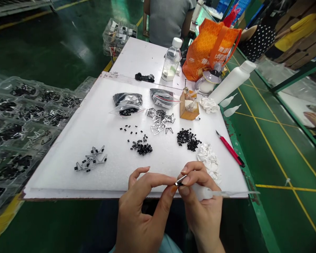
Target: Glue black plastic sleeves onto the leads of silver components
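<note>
As the fingers close on a tiny part, the right hand also grips a dropper

Just above the near edge of a white foam sheet, a tiny black-and-metal component sits between both hands. The left hand pinches it narrowly between thumb and forefinger, while the right hand brings its thumb and forefinger to it as well. The right hand's other fingers wrap a white plastic dropper, whose thin nozzle points right.

On the foam lie a cluster of metal-legged components, loose black pieces, a tangle of wire clips, and two zip bags. Crumpled white tissue lies just beyond the right hand, near a red craft knife. A small cardboard box stands farther off. Stacked clear trays sit beyond the foam's left edge, and a co-worker sits past the far end of the table.
</note>
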Demonstrator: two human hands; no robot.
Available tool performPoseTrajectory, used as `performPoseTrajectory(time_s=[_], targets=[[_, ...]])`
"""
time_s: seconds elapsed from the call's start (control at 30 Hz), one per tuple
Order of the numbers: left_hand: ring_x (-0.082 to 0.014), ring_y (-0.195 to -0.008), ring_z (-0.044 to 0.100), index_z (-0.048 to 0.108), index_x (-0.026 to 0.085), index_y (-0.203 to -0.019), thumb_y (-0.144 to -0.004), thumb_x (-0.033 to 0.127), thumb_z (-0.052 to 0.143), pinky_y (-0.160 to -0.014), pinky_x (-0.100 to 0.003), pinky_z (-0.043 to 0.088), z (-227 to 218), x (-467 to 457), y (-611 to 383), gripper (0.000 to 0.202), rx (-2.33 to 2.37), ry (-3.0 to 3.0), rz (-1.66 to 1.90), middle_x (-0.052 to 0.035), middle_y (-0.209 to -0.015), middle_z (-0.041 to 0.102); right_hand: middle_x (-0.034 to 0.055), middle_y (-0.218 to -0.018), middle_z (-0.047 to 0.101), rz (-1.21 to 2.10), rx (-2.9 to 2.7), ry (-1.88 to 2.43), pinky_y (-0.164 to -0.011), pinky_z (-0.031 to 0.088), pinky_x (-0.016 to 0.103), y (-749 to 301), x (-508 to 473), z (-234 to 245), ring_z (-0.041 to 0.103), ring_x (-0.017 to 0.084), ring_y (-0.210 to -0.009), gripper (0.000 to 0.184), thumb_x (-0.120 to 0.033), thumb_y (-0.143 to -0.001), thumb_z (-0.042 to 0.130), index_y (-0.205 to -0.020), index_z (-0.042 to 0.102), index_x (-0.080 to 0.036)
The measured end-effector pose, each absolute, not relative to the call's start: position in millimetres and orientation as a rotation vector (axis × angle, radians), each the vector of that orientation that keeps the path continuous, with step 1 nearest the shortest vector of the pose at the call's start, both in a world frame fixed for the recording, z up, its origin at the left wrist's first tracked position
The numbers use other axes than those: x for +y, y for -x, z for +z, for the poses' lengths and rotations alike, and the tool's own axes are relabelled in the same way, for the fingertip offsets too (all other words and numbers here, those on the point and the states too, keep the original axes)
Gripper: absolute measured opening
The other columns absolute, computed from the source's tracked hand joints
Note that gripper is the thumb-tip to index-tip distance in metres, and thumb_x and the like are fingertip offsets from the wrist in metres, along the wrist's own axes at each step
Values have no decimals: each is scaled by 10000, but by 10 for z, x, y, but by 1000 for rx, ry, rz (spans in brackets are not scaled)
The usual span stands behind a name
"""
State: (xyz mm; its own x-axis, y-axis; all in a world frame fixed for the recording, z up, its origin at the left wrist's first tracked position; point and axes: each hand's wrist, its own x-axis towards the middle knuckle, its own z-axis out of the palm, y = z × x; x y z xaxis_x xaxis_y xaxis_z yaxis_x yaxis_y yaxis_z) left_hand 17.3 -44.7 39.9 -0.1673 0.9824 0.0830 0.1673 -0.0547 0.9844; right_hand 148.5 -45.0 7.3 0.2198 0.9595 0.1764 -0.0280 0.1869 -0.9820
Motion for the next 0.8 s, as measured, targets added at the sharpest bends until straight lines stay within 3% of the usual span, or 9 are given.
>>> performPoseTrajectory(time_s=[0.27, 0.53, 0.8], targets=[[-121, -775, 767, 685, 368, -967, -903, 85, 639, -1127, -383, 437, 346, -444, -134, 293, 1383, -1484, 1280, 159, -881, 793, -14, -997, 593, 969, -1131, 1080, -810, 475, 246, -1500, -443, 38, 575, 140, -933, 147, -183, -921, 742, -952, 741, -328], [-115, -812, 757, 668, 378, -979, -915, 83, 636, -1149, -356, 390, 338, -480, -140, 303, 1392, -1505, 1294, 165, -874, 774, -17, -1020, 577, 991, -1089, 1058, -826, 471, 252, -1491, -466, 47, 579, 135, -926, 178, -159, -921, 733, -967, 743, -330], [-107, -721, 723, 659, 357, -954, -913, 74, 642, -1152, -360, 365, 346, -458, -164, 286, 1407, -1554, 1304, 156, -845, 763, -11, -1067, 554, 1021, -1037, 1048, -816, 454, 279, -1493, -473, -11, 584, 138, -918, 149, -189, -915, 749, -961, 746, -331]])
